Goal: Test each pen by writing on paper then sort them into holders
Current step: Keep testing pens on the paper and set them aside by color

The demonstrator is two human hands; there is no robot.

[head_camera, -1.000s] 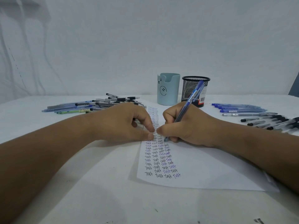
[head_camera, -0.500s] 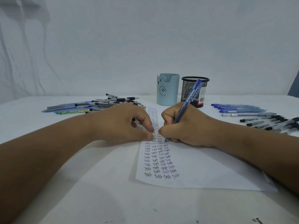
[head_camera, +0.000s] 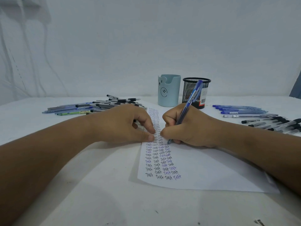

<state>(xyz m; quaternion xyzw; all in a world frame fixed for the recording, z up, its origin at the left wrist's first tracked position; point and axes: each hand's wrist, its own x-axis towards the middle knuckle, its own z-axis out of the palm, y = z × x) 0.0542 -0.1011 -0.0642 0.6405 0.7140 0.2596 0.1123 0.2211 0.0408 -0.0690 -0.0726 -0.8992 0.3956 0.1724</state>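
Right hand (head_camera: 192, 128) gripping slim blue pen (head_camera: 189, 105), left hand (head_camera: 123, 123) flat on smooth paper (head_camera: 203, 170).

A blue pen (head_camera: 189, 111) leans tip-down on the white paper (head_camera: 203, 173) lined with "Test" words, behind which stand a pale-blue holder (head_camera: 168, 91) and a black mesh holder (head_camera: 189, 90).

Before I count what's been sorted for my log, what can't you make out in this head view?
- Inside the blue holder and mesh holder: walls hide any contents.
- Word being written: right hand covers the blue pen tip area.
- Paper rows under the left hand: covered.
- Black pens at right: cut off by the frame edge.
- Mesh holder's label: too small to read.
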